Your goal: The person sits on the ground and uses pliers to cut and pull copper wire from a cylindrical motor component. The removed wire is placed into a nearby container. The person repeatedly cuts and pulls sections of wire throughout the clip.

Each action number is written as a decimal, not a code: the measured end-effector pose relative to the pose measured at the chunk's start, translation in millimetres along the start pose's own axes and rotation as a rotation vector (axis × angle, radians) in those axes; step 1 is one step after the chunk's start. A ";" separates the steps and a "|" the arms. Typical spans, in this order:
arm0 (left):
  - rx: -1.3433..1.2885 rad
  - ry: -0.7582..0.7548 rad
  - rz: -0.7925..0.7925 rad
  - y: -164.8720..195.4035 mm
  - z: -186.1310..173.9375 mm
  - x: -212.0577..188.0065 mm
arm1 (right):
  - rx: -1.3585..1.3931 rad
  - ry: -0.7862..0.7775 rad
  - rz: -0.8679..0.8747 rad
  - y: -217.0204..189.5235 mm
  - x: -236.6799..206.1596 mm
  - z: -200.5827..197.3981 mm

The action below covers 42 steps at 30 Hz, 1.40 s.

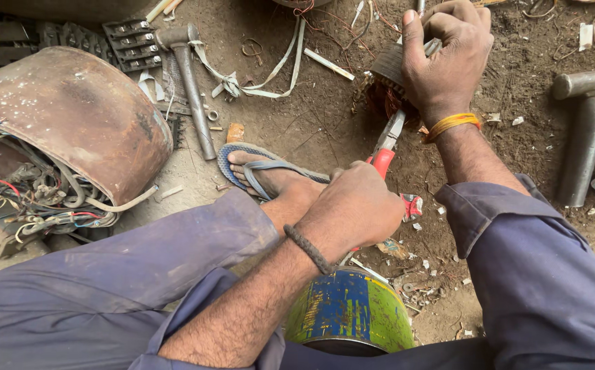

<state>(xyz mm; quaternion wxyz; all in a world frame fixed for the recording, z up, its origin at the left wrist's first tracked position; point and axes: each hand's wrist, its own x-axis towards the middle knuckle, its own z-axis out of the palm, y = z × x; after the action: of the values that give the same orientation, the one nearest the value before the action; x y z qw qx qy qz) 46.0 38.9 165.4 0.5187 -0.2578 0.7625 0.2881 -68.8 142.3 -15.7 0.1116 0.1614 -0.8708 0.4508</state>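
Red-handled metal cutting pliers (pixel 388 147), gripped in the left hand (pixel 352 205) with fingers curled tight, bite into a copper-wound motor core (pixel 388 81) on the dirt floor (pixel 297 123), steadied by the clenched right hand (pixel 446 51).

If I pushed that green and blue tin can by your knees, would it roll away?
Probably not while it stands upright: the green and blue tin can sits on its flat end in the dirt. Tipped on its side, its round wall would likely roll. It looks dented and rusty, so it may feel rough and stiff, not slippery. Its weight is hard to judge.
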 end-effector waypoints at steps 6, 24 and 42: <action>-0.074 -0.001 -0.077 -0.1 3.7 3.6 | 0.006 -0.001 -0.009 0.5 -1.4 1.1; -0.489 0.061 0.024 -17.3 38.6 1.3 | 0.106 -0.058 -0.064 -2.5 6.5 -6.3; -0.381 0.177 0.018 -10.9 56.3 -9.1 | -0.018 -0.073 -0.127 1.4 1.5 -2.5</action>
<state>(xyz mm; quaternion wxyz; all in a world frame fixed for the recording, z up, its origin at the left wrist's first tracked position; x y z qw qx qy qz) 92.7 72.0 155.4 0.3888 -0.3688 0.7392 0.4078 -70.6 144.8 -14.8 0.1096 0.2316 -0.8663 0.4289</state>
